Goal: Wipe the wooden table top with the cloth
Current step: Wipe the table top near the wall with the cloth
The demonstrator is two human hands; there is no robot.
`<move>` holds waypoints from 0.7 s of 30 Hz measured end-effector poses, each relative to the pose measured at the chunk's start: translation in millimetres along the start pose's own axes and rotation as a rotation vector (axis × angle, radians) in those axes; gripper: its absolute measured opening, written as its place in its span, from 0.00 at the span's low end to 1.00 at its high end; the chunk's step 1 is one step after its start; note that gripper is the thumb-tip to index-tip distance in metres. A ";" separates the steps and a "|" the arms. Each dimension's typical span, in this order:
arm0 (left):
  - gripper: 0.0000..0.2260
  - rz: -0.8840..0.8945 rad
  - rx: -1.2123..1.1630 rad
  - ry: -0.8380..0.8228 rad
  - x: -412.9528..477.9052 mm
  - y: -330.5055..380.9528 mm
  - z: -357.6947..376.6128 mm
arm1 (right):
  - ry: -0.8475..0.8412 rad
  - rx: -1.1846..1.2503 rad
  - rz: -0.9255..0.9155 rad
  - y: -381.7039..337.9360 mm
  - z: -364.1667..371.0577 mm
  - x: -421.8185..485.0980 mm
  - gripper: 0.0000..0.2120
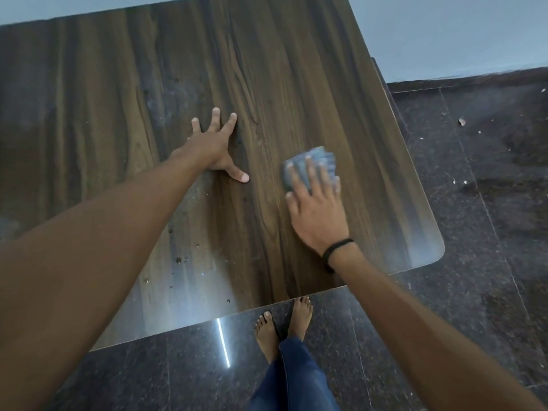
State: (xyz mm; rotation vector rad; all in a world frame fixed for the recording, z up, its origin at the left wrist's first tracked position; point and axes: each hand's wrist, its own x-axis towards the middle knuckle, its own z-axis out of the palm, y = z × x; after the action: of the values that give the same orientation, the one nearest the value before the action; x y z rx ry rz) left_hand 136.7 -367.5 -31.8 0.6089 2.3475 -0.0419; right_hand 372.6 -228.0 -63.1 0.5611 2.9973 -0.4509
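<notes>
Pressing cloth [322, 152] flat under spread right fingers [312, 176], left fingers [229, 126] splayed on table top [118, 99]

Both flat — left grip [218, 149] splayed, right grip [318, 212] pressing down.

- We are looking down on the wooden table top [118, 99]. It is dark brown with streaked grain, glossy and rounded at its near right corner. Small specks or droplets are sitting toward its near edge, and pale smudges are showing near its middle.
- We are pressing the cloth [324, 154], a small bunched blue-grey piece, onto the table top's right part under our right hand [318, 215].
</notes>
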 end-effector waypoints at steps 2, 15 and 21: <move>0.68 0.014 0.001 0.022 -2.0 -0.6 1.1 | -0.047 -0.035 -0.225 3.8 -0.6 -2.5 0.26; 0.68 0.031 0.008 0.049 -6.8 -0.3 0.7 | -0.020 0.039 0.072 -8.1 -6.5 62.9 0.27; 0.67 0.041 0.019 0.083 -4.0 -4.5 3.4 | -0.009 0.044 0.055 17.2 -18.3 87.0 0.25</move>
State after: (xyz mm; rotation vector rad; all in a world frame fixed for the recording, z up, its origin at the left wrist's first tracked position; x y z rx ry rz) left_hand 139.4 -373.9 -32.5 0.6793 2.4165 -0.0211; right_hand 297.6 -177.3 -59.9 0.6416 2.9613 -0.5144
